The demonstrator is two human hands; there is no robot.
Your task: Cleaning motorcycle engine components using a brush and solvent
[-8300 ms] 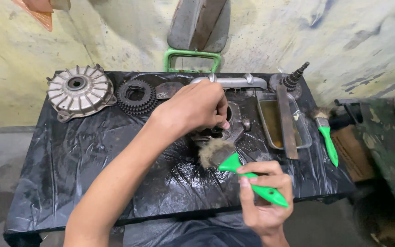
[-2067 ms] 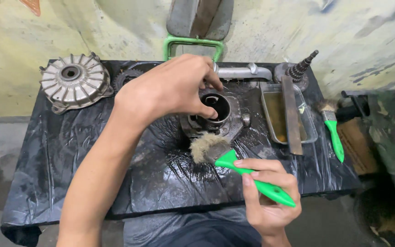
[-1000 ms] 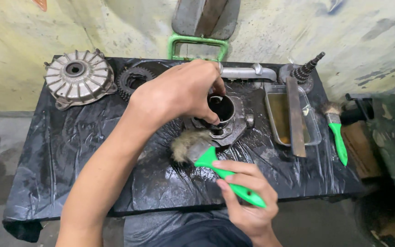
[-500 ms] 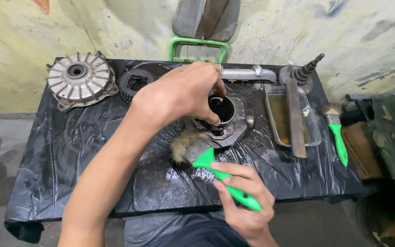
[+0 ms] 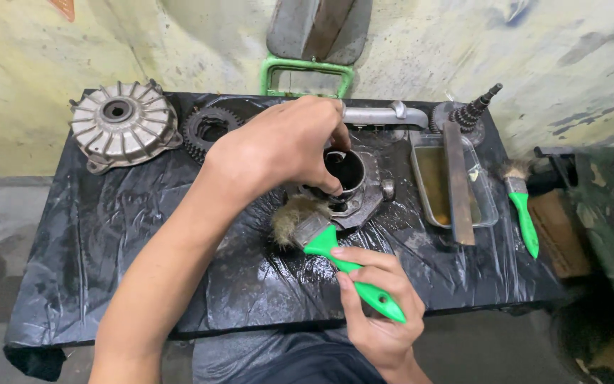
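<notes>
**Brushing an engine cylinder on the worktop**

Nearest to us, our right hand (image 5: 376, 313) is wrapped around the green handle of a paintbrush (image 5: 325, 245), whose dirty bristles press against the near left base of a metal cylinder (image 5: 349, 185). Our left hand (image 5: 278, 146) reaches in from the left and clasps the cylinder's rim, fingers curled over its dark bore. The cylinder stands at the middle of the worktop (image 5: 108, 235), which is covered in wet black plastic sheet. To the right we see a clear tray (image 5: 428, 178) of brownish liquid with a flat metal bar (image 5: 456, 178) laid across it, and a second green brush (image 5: 520, 210) beyond. At the far edge lie a finned hub (image 5: 122, 124), a sprocket (image 5: 207, 128), a grey pipe (image 5: 378, 114) and a geared shaft (image 5: 474, 110).
</notes>
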